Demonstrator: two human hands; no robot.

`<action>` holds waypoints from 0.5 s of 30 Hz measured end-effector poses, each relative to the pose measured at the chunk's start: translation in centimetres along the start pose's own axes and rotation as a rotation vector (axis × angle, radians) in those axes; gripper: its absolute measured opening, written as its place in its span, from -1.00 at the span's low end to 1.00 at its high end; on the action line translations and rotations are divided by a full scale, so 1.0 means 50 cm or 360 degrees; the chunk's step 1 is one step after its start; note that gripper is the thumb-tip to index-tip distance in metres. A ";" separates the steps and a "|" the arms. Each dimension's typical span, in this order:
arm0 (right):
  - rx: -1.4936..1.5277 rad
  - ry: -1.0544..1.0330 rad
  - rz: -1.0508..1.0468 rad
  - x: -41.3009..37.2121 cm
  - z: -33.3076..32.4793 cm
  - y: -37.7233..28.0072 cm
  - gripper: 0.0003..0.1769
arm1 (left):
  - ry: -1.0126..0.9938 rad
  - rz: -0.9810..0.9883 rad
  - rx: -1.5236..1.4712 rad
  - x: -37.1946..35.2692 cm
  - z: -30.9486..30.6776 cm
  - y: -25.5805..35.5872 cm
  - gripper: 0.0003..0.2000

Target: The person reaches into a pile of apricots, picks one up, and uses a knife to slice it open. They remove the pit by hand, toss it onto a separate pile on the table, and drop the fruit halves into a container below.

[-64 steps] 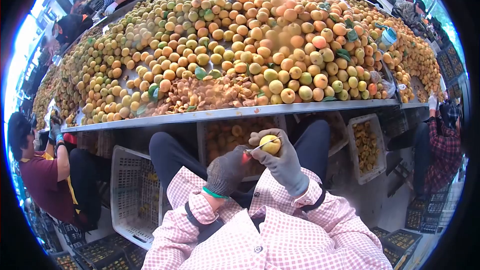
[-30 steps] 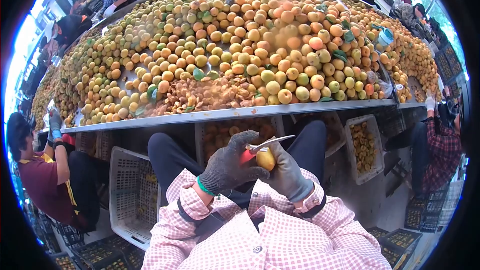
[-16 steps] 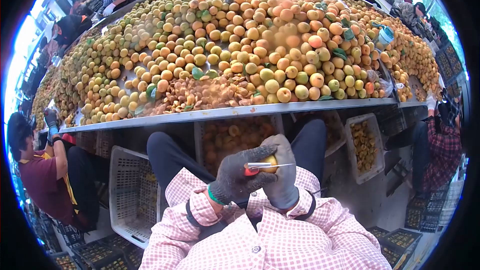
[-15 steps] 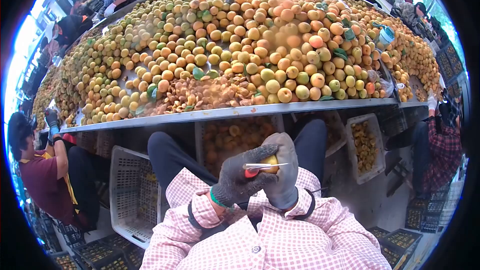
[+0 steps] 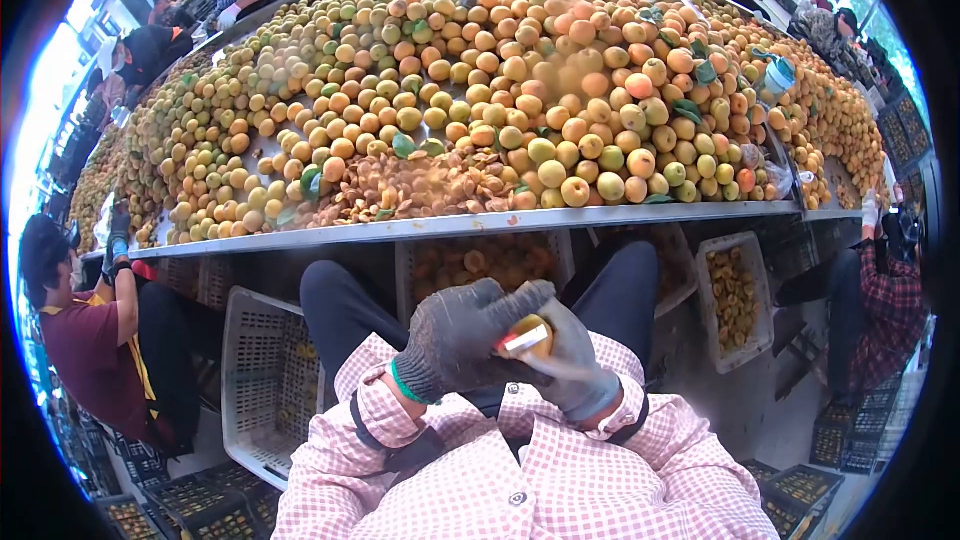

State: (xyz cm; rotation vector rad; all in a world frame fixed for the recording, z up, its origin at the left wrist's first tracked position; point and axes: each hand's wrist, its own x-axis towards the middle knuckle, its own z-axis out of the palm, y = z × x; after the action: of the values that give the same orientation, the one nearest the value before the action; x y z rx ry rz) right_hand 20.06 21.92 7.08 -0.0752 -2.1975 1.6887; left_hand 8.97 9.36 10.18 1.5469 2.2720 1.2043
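Observation:
My left hand point(image 5: 458, 338), in a dark grey glove with a green cuff, is closed round a small knife point(image 5: 524, 342) with a red handle. The blade lies across an apricot point(image 5: 540, 332), blurred by motion. My right hand point(image 5: 575, 355), in a lighter grey glove, wraps round this fruit. Both hands meet above my lap, and the fingers partly hide the fruit. Below and beyond them is a crate of fruit pieces point(image 5: 480, 258), under the table edge.
A metal-edged table point(image 5: 450, 227) bears heaped apricots point(image 5: 400, 60) and a pile of pits point(image 5: 420, 185). A white crate point(image 5: 262, 380) stands at my left, a crate of halved fruit point(image 5: 733, 295) at my right. Other people point(image 5: 95, 330) sit around the table.
My hands have shifted slightly left and turned. The knife blade, which pointed right across the apricot, now appears shorter and angled up to the right.

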 end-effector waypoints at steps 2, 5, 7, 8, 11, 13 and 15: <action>-0.0129 0.0029 -0.0123 0.001 0.006 0.021 -0.62 | -0.0087 0.0480 0.0304 0.004 -0.004 -0.005 -0.38; 0.1576 0.0305 0.0489 0.002 0.019 0.054 -0.66 | -0.0170 0.0428 0.0167 0.007 0.000 -0.008 -0.34; 0.0775 0.0321 0.0131 0.004 0.016 0.028 -0.66 | -0.0231 0.0369 0.0115 0.010 -0.002 -0.002 -0.34; -0.0015 0.0319 -0.0216 0.004 0.019 0.019 -0.66 | -0.0245 0.0339 -0.0001 0.010 -0.007 0.001 -0.35; -0.0274 0.0664 -0.0291 -0.017 0.054 0.023 -0.68 | -0.0165 0.0214 -0.0381 0.002 -0.004 0.017 -0.38; -0.0133 0.0734 -0.0371 -0.002 0.061 0.020 -0.67 | 0.0165 0.0120 -0.0762 -0.017 0.023 0.038 -0.46; 0.0069 0.0703 -0.0563 0.028 0.041 0.011 -0.75 | 0.0216 -0.0009 -0.0969 -0.019 0.036 0.048 -0.48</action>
State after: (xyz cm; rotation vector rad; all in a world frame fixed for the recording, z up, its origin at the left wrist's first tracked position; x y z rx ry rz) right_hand 18.02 20.55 6.48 -0.0397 -1.7300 1.3681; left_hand 12.06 9.90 10.33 1.2474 1.7174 1.8205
